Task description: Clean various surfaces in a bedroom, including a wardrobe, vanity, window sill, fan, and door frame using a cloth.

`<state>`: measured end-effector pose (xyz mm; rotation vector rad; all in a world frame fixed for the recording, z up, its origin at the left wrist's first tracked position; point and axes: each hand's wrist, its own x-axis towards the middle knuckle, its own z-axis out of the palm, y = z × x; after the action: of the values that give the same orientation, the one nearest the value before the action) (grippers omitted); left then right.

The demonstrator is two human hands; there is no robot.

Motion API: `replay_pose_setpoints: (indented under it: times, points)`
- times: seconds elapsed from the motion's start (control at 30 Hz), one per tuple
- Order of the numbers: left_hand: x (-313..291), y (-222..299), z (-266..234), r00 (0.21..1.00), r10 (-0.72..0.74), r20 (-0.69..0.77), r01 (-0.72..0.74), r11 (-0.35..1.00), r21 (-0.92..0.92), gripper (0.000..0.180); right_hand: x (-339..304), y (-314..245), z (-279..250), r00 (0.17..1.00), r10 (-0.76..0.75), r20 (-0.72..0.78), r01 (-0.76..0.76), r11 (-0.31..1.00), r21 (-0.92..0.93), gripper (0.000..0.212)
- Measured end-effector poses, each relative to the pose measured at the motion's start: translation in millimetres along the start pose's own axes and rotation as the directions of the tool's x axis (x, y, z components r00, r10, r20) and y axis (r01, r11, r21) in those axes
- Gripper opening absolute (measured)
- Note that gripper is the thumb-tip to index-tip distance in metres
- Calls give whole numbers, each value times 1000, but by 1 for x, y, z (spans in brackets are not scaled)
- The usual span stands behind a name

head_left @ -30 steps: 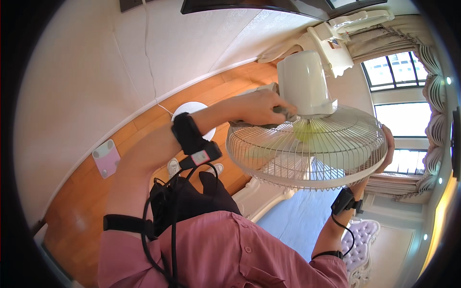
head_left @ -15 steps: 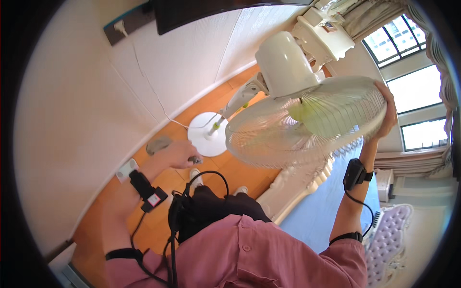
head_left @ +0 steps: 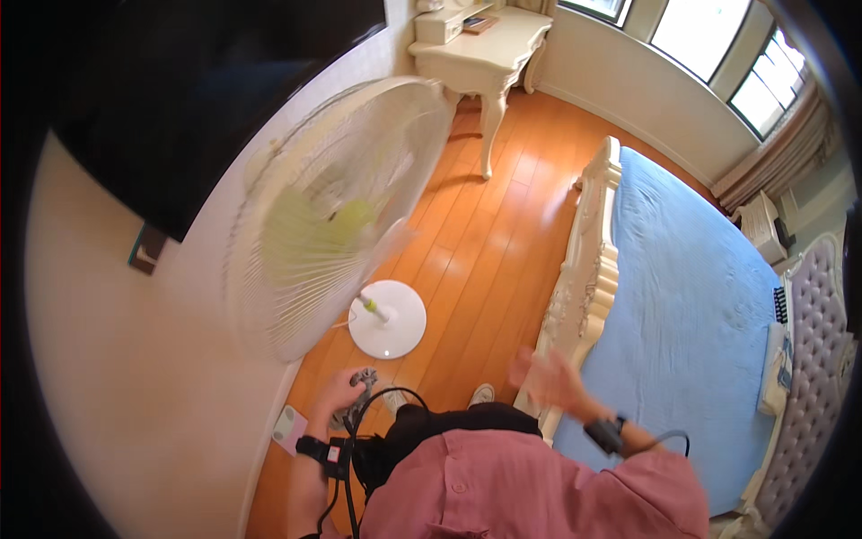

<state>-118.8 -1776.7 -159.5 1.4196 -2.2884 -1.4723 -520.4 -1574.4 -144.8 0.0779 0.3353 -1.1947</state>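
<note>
Below the fan (head_left: 334, 218), my right grip (head_left: 552, 382) — off it now — spreads empty while my left grip (head_left: 343, 392) clamps a grey cloth (head_left: 365, 378), leaving the fan standing unheld.

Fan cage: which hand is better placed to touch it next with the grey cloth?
Left hand, I'd say: it grips the grey cloth and appears nearer the fan cage. The right hand looks empty and open, farther off, by the cream footboard.
</note>
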Motion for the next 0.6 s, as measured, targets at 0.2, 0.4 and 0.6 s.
replay_pose_setpoints:
  times: [0.2,0.4,0.6]
  points:
    - [52,65,57,972,-99,-214,73,989,-125,37,-96,30,-57,991,-127,-52,131,756,641,57]
    - [106,122,84,961,-134,-240,81,973,-217,36,-82,-4,-103,995,100,-21,-61,749,660,59]
    - [148,114,89,931,-262,-252,137,895,-425,30,-45,-39,-133,946,171,-275,-51,917,396,47]
